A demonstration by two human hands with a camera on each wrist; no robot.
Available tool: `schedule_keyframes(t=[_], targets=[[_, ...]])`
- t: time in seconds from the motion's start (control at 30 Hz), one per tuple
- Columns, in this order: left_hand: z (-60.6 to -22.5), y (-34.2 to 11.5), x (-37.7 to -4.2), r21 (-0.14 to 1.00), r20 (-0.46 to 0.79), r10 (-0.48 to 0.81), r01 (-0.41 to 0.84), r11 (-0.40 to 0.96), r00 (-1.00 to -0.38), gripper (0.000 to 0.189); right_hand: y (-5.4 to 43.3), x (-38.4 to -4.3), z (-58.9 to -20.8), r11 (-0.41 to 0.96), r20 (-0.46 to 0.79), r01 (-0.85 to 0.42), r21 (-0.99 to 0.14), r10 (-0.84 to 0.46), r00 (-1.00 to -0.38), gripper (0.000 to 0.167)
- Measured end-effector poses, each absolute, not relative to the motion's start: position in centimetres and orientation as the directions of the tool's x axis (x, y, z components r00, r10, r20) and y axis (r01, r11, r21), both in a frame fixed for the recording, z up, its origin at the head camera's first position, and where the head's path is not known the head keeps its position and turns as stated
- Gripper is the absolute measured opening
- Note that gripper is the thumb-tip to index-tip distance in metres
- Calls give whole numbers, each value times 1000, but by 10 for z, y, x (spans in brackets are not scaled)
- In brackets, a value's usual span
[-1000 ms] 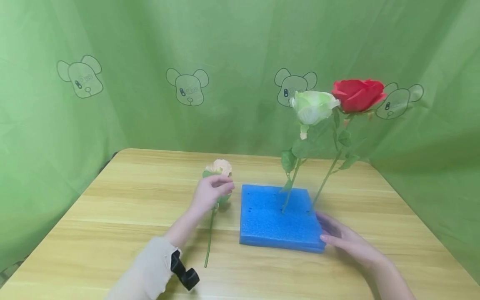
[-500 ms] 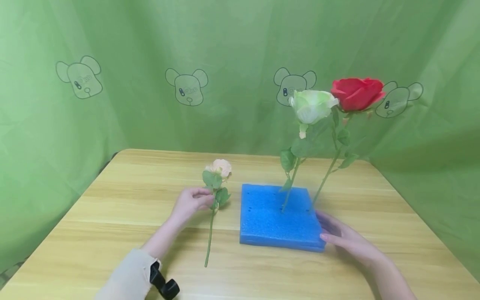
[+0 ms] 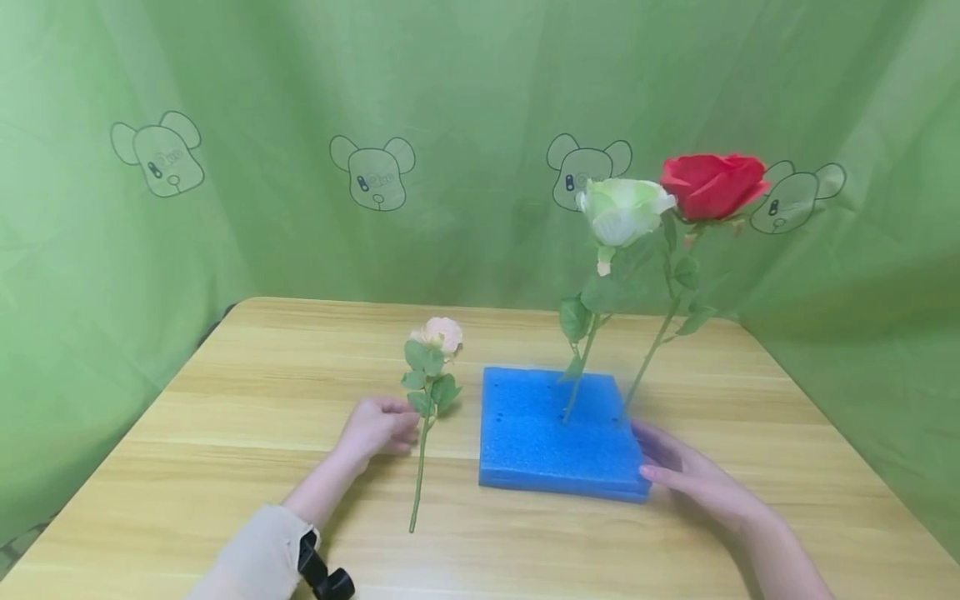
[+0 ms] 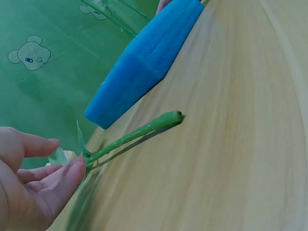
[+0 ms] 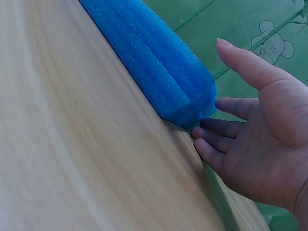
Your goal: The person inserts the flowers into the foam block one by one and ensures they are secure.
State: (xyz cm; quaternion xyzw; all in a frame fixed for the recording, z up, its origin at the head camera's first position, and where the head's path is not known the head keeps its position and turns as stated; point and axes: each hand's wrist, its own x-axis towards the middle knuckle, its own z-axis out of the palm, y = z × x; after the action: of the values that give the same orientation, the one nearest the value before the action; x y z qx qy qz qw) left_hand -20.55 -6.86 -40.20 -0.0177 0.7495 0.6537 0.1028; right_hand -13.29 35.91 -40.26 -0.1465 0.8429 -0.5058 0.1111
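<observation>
A pale pink artificial flower lies on the table, its green stem pointing toward me. Just left of its lower leaves is my left hand, fingers loosely bent. In the left wrist view the thumb overlaps the stem's leafy part, with a gap between thumb and index finger. My right hand rests along the right side of a blue foam block, its fairly straight fingertips at the block's edge. A white-green rose and a red rose stand in the foam, tilted to the right.
Small holes dot the left part of the foam's top. Beneath everything is a wood-grain table. A green curtain with mouse-head drawings hangs behind and along both sides. The left sleeve carries a black strap device.
My left hand has drawn back toward me and to the left, from over the pink flower's upper stem to beside its lower leaves. The right hand and foam stay put.
</observation>
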Motion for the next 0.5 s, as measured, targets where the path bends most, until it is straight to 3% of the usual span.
schedule_keyframes(t=[0.5], targets=[[-412,-59,-206,957,-202,122,-169,237,-972,22,360,-134,-404,435,-36,-138,-890,-369,-929,61]])
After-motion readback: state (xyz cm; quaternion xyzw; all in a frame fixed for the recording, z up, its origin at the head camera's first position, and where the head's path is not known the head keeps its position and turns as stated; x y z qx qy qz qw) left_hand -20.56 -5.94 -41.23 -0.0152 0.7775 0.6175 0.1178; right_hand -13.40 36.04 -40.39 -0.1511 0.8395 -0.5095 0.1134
